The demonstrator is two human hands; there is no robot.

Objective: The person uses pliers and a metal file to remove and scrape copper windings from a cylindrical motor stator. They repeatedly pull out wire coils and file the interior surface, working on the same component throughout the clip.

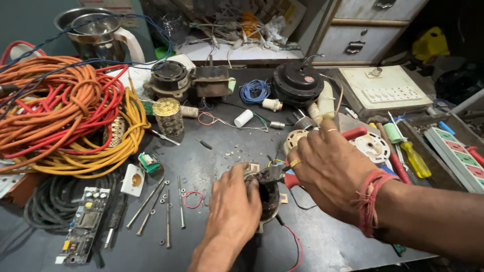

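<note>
Gripping: your left hand (233, 209) closes narrowly around the rim of the small dark motor part (267, 194), which stands on the black bench (327, 242) directly under your view.
Right hand: your right hand (330, 168) is wrapped around the red-handled pliers (353, 134); the handles run up and to your right, the nose points down-left into the part.
Key relation: the part lies between both hands, touching the left one, with the tool tip meeting it from the right side; the left hand is the nearer.
Part axis: the opening faces upward, roughly upright; its inside is too dark to read.
Near left: long bolts (168, 211) and a green circuit board (83, 226) lie apart from the hands.
Middle left: a heap of orange and yellow cable (65, 116).
Far centre: a black round motor housing (298, 83) and a blue wire coil (254, 90).
Far right: a white switch board (385, 90), well apart.
</note>
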